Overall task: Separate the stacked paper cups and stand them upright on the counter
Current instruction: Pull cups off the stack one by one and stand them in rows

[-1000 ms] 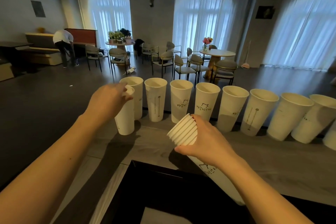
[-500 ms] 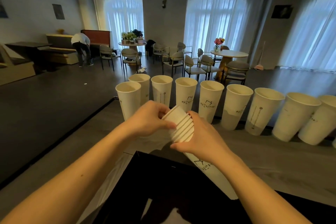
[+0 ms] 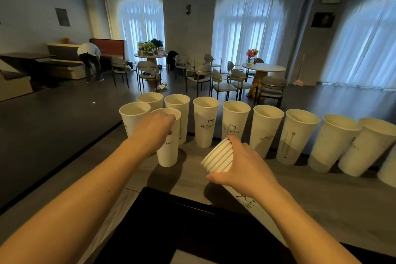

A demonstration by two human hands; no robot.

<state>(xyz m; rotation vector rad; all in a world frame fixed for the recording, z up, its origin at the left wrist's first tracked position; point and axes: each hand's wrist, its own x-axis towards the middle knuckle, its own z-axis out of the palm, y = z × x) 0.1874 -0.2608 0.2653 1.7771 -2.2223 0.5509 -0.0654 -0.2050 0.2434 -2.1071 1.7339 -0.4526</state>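
A: Well, what's biggest here?
B: The worktop (image 3: 321,195), grey, with a row of cups (image 3: 265,128) standing upright along its far edge, rims nearly touching.
A: And the hands?
B: The right hand (image 3: 246,169) has its fingers wrapped around the stack (image 3: 218,156), which is tilted with its rims pointing up and left, near the worktop's front edge.
A: The left?
B: The left hand (image 3: 153,129) grips one cup (image 3: 169,150) by the rim, upright, just in front of the row's left end. I can't tell whether its base touches the worktop.
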